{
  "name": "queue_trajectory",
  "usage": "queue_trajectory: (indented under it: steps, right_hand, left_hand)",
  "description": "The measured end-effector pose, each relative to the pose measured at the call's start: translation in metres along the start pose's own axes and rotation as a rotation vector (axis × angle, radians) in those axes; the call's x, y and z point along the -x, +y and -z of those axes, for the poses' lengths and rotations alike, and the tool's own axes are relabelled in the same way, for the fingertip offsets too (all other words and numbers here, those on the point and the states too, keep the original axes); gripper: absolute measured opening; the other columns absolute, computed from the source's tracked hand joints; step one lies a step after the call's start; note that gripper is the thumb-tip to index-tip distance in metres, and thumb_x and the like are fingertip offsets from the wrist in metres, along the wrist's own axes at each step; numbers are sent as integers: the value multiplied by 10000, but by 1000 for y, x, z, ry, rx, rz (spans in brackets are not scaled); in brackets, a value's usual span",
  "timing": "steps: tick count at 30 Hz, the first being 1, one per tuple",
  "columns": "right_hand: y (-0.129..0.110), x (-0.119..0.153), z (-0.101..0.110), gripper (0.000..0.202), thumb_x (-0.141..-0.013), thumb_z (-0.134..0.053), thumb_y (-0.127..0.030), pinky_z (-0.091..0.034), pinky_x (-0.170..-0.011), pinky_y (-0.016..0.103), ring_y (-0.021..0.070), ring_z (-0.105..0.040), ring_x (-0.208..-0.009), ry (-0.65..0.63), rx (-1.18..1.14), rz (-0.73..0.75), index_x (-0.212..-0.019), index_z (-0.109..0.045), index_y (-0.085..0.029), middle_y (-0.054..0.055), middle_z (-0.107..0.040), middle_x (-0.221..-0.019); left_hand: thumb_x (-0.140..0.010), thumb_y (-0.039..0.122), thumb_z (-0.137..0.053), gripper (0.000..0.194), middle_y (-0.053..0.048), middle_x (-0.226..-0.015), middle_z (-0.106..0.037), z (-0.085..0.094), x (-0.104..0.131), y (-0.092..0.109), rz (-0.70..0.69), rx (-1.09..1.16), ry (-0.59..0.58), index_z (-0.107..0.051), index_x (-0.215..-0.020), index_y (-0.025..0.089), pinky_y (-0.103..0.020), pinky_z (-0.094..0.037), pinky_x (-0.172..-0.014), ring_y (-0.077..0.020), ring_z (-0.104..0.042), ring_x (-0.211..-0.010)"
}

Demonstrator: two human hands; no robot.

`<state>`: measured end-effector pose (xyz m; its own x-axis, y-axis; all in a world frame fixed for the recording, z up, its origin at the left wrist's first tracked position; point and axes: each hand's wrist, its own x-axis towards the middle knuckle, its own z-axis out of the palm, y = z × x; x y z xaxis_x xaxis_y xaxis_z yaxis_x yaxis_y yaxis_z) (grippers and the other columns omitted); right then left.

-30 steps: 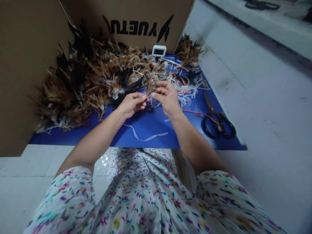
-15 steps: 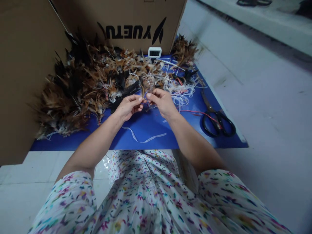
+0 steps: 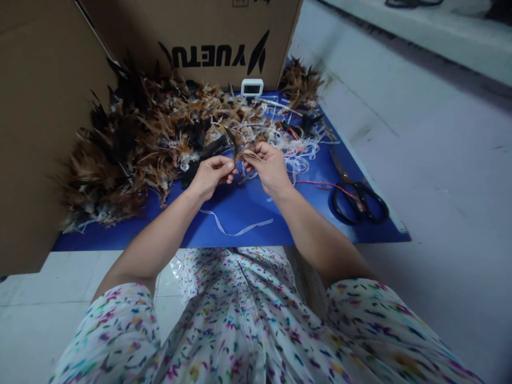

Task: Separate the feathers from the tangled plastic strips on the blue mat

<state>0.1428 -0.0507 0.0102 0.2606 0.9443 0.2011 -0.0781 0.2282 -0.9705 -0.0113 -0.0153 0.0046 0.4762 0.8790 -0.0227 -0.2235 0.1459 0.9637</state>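
Note:
My left hand [image 3: 212,176] pinches the base of a small dark and brown feather tuft [image 3: 237,143] that stands up between my hands. Close beside it, my right hand [image 3: 270,168] is closed on a brown feather [image 3: 253,155] lying along the thumb. Behind both hands spreads a large pile of brown and black feathers [image 3: 152,128]. White ribbon strips [image 3: 298,154] lie tangled to the right of my right hand. One loose white ribbon [image 3: 232,233] rests on the blue table in front of my hands.
Black-handled scissors [image 3: 356,197] lie at the right of the blue table [image 3: 312,213], with a red cord [image 3: 320,183] across them. A white digital device [image 3: 252,87] stands before a cardboard box [image 3: 220,32]. Another cardboard panel [image 3: 44,133] borders the left; a wall [image 3: 432,186] is at the right.
The feather at my right hand now lies across its thumb, and the tuft between my hands shows more clearly. Both hands stay nearly in place; the view has shifted slightly.

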Motion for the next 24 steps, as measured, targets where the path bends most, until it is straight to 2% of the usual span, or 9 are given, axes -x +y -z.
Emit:
queue_trajectory:
  steps: [8,14,20,24]
  right_hand:
    - [-2,3,1,467,-653,-829,-580,-456,-547,254,101,-549,-580,-54,42,35,-667,-525,-225,-44,-581,-600]
    - [-1,4,3,441,-654,-836,-547,-429,-572,265,96,-504,-584,-70,83,128,-670,-538,-222,-44,-569,-623]
    - [2,0,6,439,-669,-833,-541,-409,-585,272,98,-469,-589,-37,151,171,-670,-530,-223,-48,-546,-631]
    - [5,-3,8,443,-742,-765,-585,-392,-569,277,113,-475,-592,13,164,174,-670,-508,-232,-34,-520,-618]
  left_hand:
    - [-507,511,-923,511,11,-629,-675,1,-2,-3,-64,-72,6,-632,-698,137,-189,-483,-482,-54,-562,-471]
    - [-526,522,-912,491,6,-611,-665,1,-2,-3,-120,-100,-1,-659,-687,134,-191,-474,-476,-57,-554,-463]
    - [-551,542,-896,477,3,-603,-662,1,-1,-2,-150,-156,28,-668,-672,141,-189,-469,-479,-60,-555,-472]
    - [-553,528,-902,465,3,-598,-664,1,-1,-2,-171,-135,15,-671,-669,141,-186,-469,-472,-61,-556,-470]
